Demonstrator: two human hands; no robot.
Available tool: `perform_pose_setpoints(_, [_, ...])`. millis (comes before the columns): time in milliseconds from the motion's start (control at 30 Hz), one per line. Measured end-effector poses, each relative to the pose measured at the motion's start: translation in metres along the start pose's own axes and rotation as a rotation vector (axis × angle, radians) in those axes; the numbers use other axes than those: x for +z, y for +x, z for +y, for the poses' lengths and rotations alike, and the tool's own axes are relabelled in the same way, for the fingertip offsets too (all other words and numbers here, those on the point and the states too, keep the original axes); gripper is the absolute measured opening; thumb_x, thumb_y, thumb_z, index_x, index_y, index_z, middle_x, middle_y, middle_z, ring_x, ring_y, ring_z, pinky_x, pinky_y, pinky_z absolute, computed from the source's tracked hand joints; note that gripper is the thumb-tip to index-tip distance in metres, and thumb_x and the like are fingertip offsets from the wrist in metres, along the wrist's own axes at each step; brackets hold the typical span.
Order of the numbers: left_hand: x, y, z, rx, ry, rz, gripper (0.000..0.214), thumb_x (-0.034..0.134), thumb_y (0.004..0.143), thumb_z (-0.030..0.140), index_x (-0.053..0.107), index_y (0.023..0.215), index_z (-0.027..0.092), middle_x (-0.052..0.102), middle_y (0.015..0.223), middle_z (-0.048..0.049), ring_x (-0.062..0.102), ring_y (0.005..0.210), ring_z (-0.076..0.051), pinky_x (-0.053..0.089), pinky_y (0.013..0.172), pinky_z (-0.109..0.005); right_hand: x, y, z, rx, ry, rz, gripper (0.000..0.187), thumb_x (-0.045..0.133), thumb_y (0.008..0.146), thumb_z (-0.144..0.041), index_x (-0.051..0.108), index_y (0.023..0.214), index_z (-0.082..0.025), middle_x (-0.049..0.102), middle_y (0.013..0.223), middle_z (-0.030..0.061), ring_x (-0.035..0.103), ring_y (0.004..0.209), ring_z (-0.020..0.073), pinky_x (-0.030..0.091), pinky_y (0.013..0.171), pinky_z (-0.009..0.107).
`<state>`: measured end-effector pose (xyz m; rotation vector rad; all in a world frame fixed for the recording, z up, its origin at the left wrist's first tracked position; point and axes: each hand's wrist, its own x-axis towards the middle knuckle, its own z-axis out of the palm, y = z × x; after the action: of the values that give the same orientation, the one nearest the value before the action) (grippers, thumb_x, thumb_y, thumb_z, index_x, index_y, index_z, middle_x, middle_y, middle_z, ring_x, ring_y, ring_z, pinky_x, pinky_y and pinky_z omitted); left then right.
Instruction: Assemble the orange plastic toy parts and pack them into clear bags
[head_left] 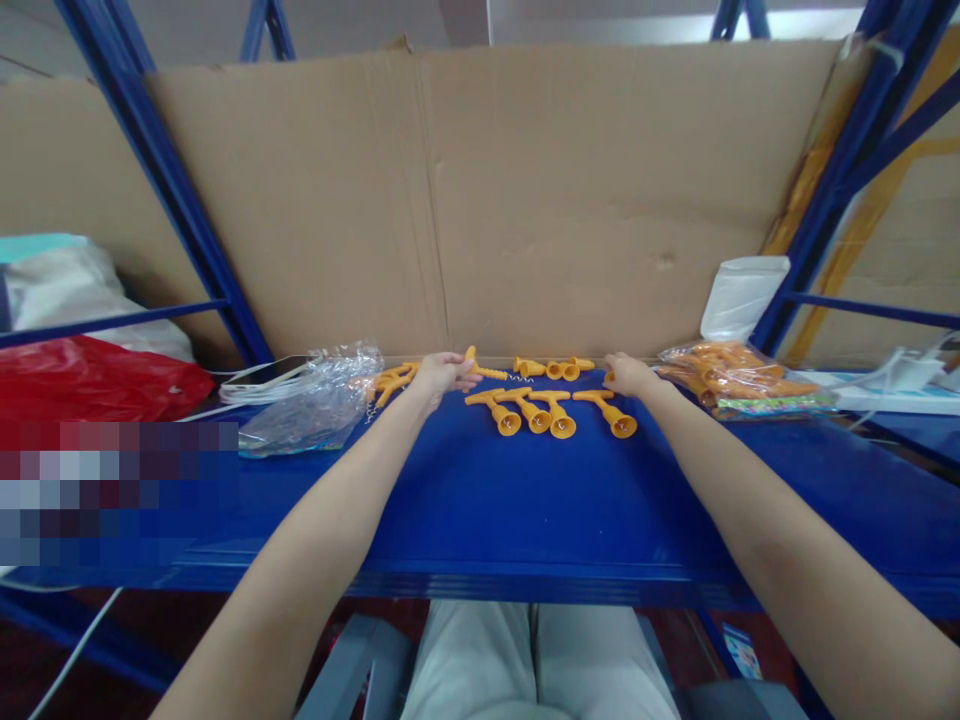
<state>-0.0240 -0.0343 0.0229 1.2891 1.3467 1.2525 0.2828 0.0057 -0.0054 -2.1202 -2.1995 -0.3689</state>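
Head cam, looking fwd & down, showed an assembly job that looked roughly half done, judging by how the orange corkscrew parts lay on the blue worktop (547, 510). Four joined corkscrews (561, 416), each a T-handle w/ a flared bell, sat in a front row, bells toward the person; three stood close together, the fourth a bit apart to the R. Those seemed finished. Behind them, near the cardboard wall (600, 200), lay a few loose bells (554, 370), w/ no handles visible in them, so prob. left to do. L hand (441, 375) had its grip closed around a loose T-handle (491, 374), ribbed stem pointing R, a spiral wire (523, 379) at its tip; that one was evidently unjoined. More handles (391, 378) lay just L of that hand, partly hidden, exact no. unclear. R hand (628, 376) was at the R end of the rows, fingers curled, w/ a bit of orange showing by the fingertips; couldn't say if its grip held that piece or only touched it. Far R, a clear bag (739, 365) held more orange parts, joined or not was hard to tell.
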Motion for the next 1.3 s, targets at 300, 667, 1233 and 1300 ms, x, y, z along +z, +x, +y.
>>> perform_pose_setpoints(300, [0.004,-0.008,0.003,0.053,0.033,0.032,0.009,0.050,0.086,0.021,0.044,0.082,0.016,0.061,0.059,0.0040,0.049,0.034,-0.003,0.037,0.039,-0.014,0.008,-0.016,-0.002,0.151,0.117,0.066,0.019,0.053,0.078,-0.021,0.060,0.095,-0.015,0.052,0.110,0.0112,0.057,0.090,0.0187,0.043,0.074,0.025])
perform_pose_setpoints(667, [0.020,-0.015,-0.006,-0.063,0.064,-0.121,0.006,0.043,0.087,0.012,0.049,0.086,0.012,0.066,0.071,-0.0056,0.053,0.039,-0.005,0.043,0.045,-0.017,-0.022,-0.023,-0.002,0.228,0.577,0.405,0.033,0.056,0.076,-0.024,0.060,0.104,-0.009,0.059,0.104,0.0156,0.054,0.098,0.0238,0.041,0.086,0.030])
perform_pose_setpoints(1233, [0.035,-0.003,-0.031,-0.068,-0.103,-0.200,0.015,0.035,0.090,0.015,0.045,0.080,0.015,0.061,0.062,-0.0019,0.048,0.038,-0.005,0.043,0.050,-0.018,-0.036,-0.048,-0.032,0.129,1.342,0.242,0.018,0.061,0.076,-0.014,0.055,0.093,-0.013,0.063,0.085,0.0067,0.057,0.057,0.0074,0.050,0.053,0.020])
perform_pose_setpoints(1300, [0.035,-0.001,-0.033,-0.033,-0.128,-0.192,0.012,0.037,0.090,0.014,0.043,0.079,0.015,0.061,0.062,-0.0021,0.053,0.044,-0.006,0.042,0.050,-0.017,-0.035,-0.048,-0.032,0.110,1.399,0.192,0.018,0.060,0.077,-0.014,0.055,0.093,-0.014,0.064,0.087,0.0062,0.060,0.062,0.0082,0.052,0.057,0.020])
